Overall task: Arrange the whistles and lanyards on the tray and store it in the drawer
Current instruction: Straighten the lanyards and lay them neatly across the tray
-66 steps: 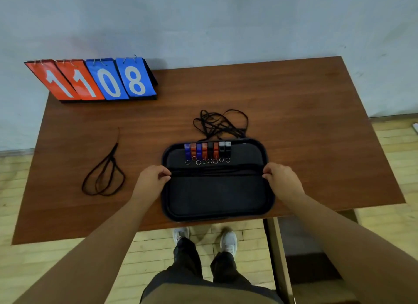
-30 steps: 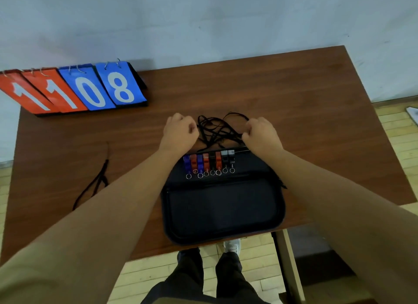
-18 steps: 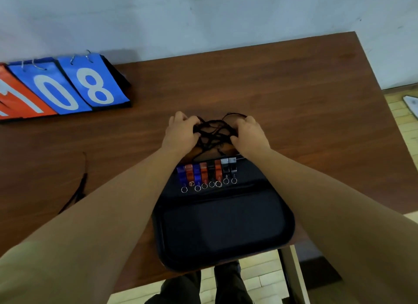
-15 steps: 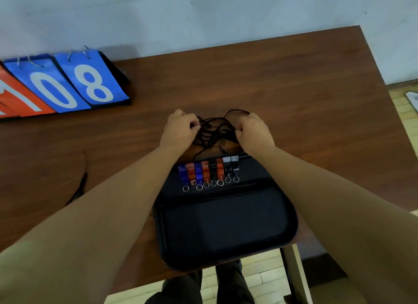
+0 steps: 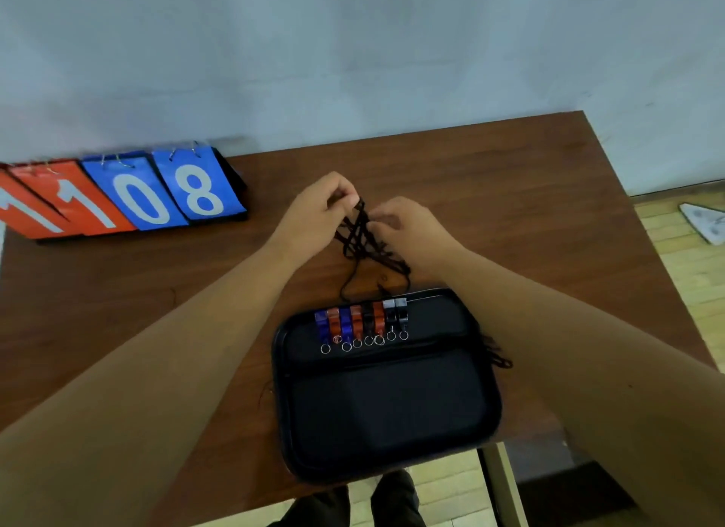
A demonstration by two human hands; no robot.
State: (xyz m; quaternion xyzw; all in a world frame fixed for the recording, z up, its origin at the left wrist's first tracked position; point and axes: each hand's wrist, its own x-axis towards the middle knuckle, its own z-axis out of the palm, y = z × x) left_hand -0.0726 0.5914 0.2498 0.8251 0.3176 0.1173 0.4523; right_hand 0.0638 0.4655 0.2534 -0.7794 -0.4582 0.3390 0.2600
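Single view, head-worn, wide-angle. Looks forward and steeply down across table (image 5: 529, 212) from its near side. Close in: left forearm (image 5: 176, 350) and right forearm (image 5: 569, 350) enter from lower corners, loom large. Lanyards (image 5: 365, 240) sit about mid-frame; tray (image 5: 281, 389) sits low centre, at near table edge. Wall (image 5: 353, 55) fills top third, past far table edge. Scoreboard (image 5: 117, 197) cut by left border. Floor (image 5: 686, 259) shows at right. Wearer's legs (image 5: 392, 499) at bottom border, below table edge. Table edges splay outward toward frame sides.
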